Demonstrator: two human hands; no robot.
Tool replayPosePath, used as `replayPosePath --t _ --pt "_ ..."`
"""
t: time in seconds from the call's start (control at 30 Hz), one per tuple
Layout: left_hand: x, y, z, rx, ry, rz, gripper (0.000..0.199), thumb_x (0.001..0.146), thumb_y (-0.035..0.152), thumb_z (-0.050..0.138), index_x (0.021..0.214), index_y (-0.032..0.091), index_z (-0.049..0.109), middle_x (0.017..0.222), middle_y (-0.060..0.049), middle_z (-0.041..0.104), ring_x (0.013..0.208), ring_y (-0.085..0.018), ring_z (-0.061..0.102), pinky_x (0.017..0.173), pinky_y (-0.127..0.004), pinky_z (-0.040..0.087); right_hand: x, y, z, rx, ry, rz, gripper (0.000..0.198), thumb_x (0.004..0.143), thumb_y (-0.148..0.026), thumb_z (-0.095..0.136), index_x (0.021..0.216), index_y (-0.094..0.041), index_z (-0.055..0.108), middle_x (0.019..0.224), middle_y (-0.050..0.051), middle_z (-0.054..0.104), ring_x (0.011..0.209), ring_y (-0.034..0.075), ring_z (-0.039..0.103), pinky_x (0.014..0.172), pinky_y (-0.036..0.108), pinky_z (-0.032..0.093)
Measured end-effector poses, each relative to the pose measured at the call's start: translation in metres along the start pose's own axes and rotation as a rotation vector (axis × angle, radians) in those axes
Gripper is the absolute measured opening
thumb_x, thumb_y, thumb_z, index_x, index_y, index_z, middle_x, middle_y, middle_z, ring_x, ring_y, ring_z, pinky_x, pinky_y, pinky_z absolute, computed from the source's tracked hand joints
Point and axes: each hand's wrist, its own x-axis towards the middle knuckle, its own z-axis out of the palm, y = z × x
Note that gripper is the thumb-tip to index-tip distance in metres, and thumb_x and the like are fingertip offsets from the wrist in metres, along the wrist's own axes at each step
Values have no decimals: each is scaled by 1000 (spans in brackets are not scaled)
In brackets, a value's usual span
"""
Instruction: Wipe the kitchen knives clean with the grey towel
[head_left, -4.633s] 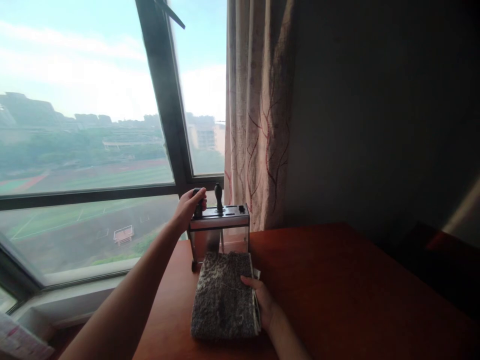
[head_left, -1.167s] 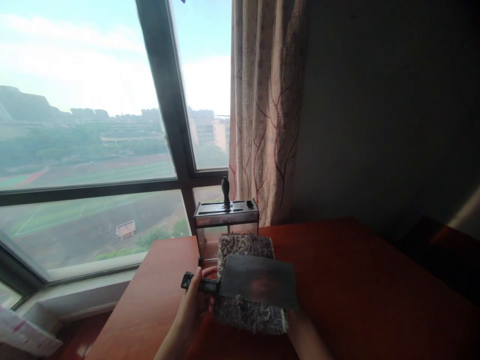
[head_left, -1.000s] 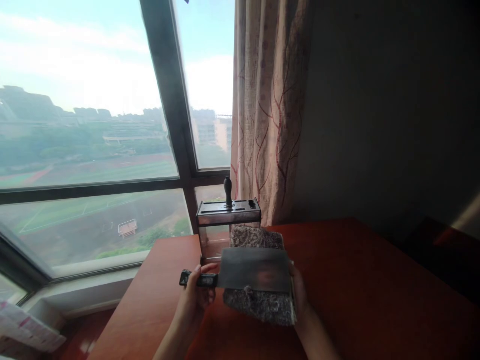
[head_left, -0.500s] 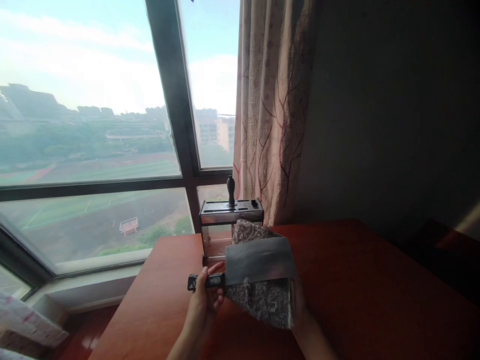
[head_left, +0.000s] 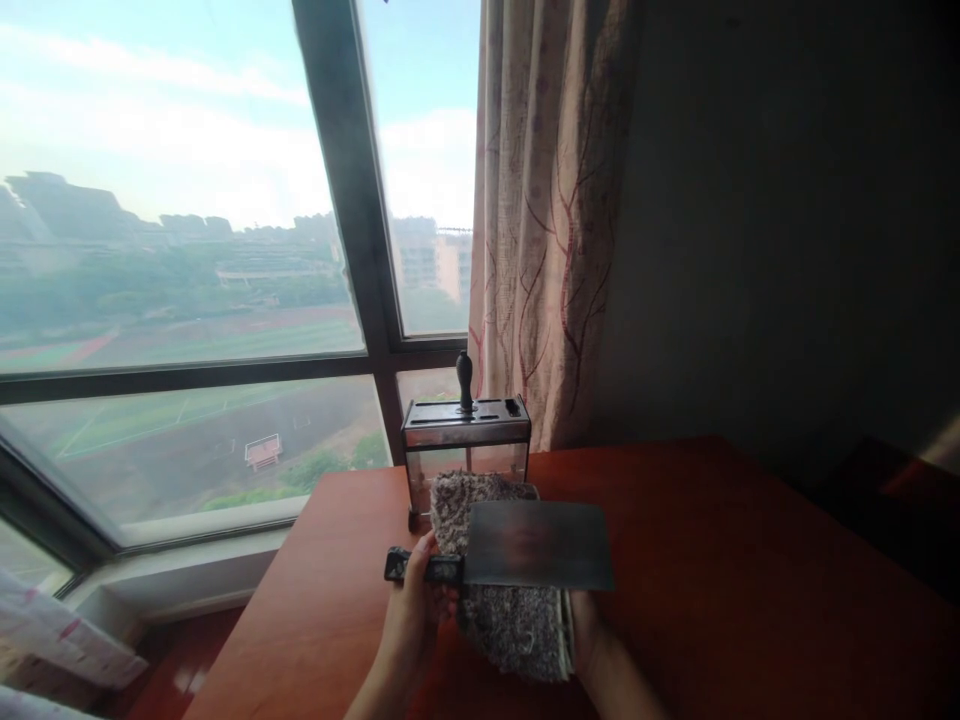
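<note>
My left hand (head_left: pixel 417 592) is closed round the black handle of a cleaver (head_left: pixel 540 545), its thumb on top. The wide grey blade points right and lies across a fuzzy grey cloth (head_left: pixel 514 630), which shows above and below it. My right hand (head_left: pixel 589 630) is at the right edge of the cloth, under the blade; its fingers are hidden behind the cloth, which it appears to hold from beneath. Just beyond stands a knife holder (head_left: pixel 469 435) with clear sides, a metal slotted top and one dark handle (head_left: pixel 464 380) sticking up from it.
Under my hands is a reddish-brown wooden table (head_left: pixel 675 540). A large window (head_left: pixel 187 250) fills the left side, with a patterned curtain (head_left: pixel 551 220) beside it and a dark wall (head_left: pixel 787 230) to the right. Pale fabric (head_left: pixel 67 640) shows at the lower left.
The cleaver's blade has shifted right and slightly down against the cloth. The cloth has moved a little left and down, and more of its upper part shows left of the blade.
</note>
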Motion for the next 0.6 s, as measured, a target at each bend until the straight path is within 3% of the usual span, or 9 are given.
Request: replayPosePath --t 0.13,0.33,0.47,0.6 --pt "8 -1 -3 18 8 2 68 68 55 66 126 20 56 46 5 52 37 -11 46 37 -19 33 -2 -10 10 37 3 76 33 79 -46 64 104 -26 71 94 5 77 101 27 67 90 45 50" --pt "15 5 -9 -57 -13 63 66 69 57 65 121 17 61 47 6 49 38 -8 41 38 -18 31 -6 -38 10 124 -19 153 48 81 -56 55 103 -17 72 92 10 77 96 29 69 90 45 49" --pt "18 5 -11 -70 24 68 65 66 57 66 117 16 63 47 7 47 37 -8 40 38 -18 29 -6 -54 7 177 -26 107 41 84 -50 54 106 -19 72 96 8 77 97 29 69 92 45 47" --pt "20 0 -12 -61 17 43 59 68 59 64 108 16 67 46 5 50 35 -8 40 37 -18 23 -6 -53 8 162 -20 63 43 86 -51 52 105 -19 72 99 9 76 100 29 67 91 47 47"
